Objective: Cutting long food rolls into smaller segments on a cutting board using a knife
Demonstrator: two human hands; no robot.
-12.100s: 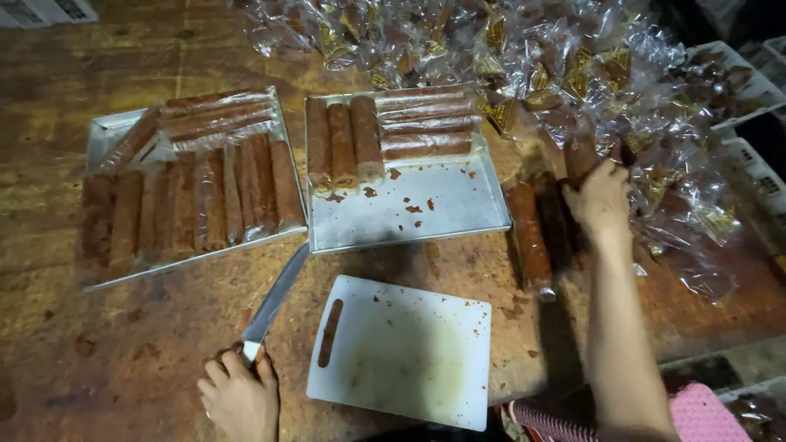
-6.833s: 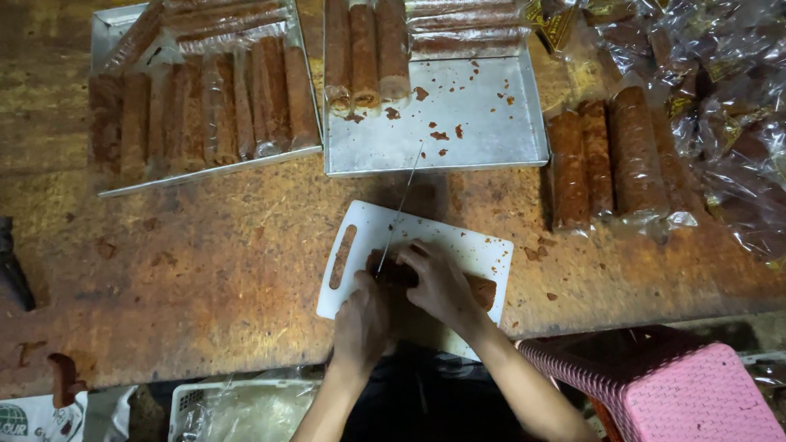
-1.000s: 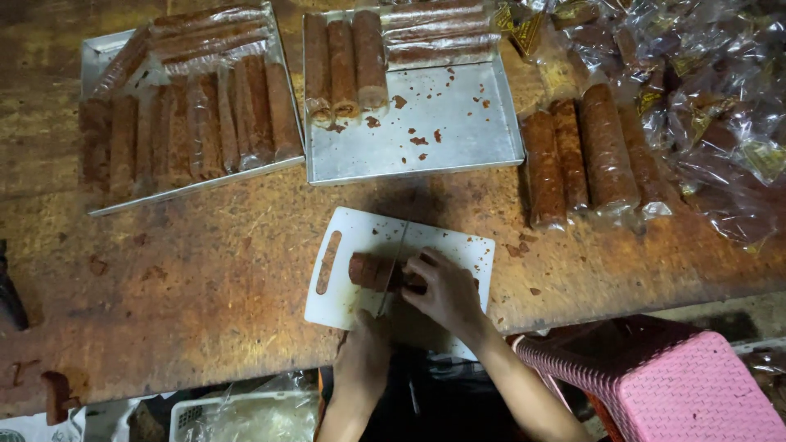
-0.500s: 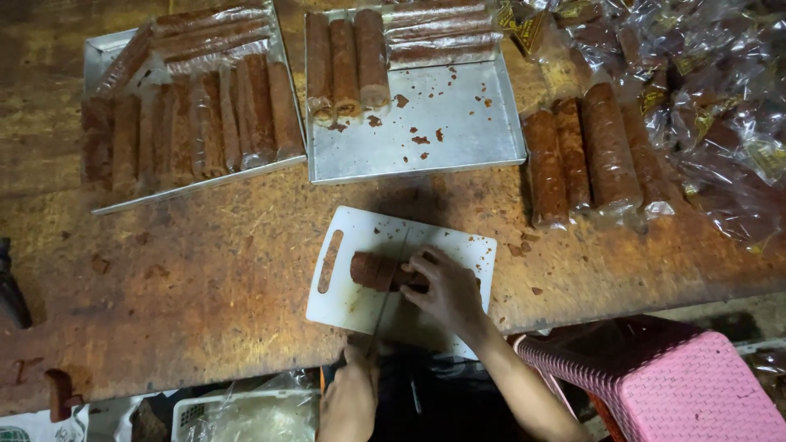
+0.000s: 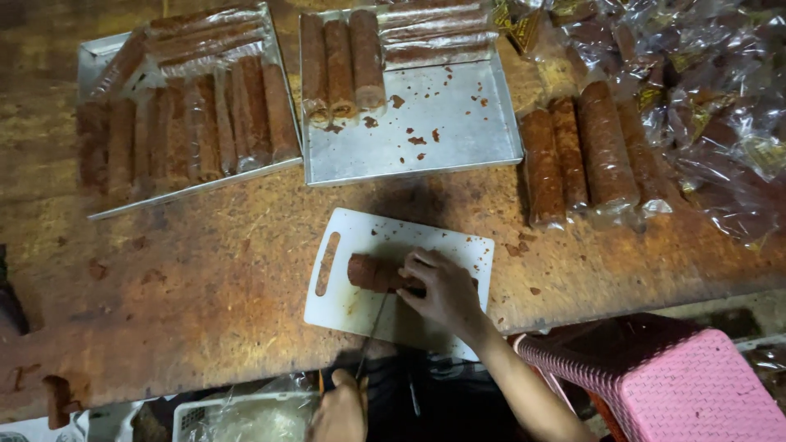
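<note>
Two metal trays at the back of the worktop (image 5: 205, 270): left tray (image 5: 98, 61) full of brown wrapped rolls, right tray (image 5: 442, 139) with three upright rolls, more stacked behind, and crumbs. Four larger wrapped rolls (image 5: 589, 155) lie beside it; clear crinkled packets (image 5: 704, 98) piled far right. One white cutting board (image 5: 360, 303). Right hand (image 5: 442, 290), grip closed down over the brown roll (image 5: 372, 272) on the board. Left hand (image 5: 340, 409) closed round the knife (image 5: 372, 327), blade at the roll. One pink stool (image 5: 679, 385).

board (image 5: 352, 303): on the table (image 5: 205, 295), nearest the person
roll (image 5: 372, 272): on the board
trays (image 5: 426, 147): behind the board
stool (image 5: 671, 385): right of the board
</note>
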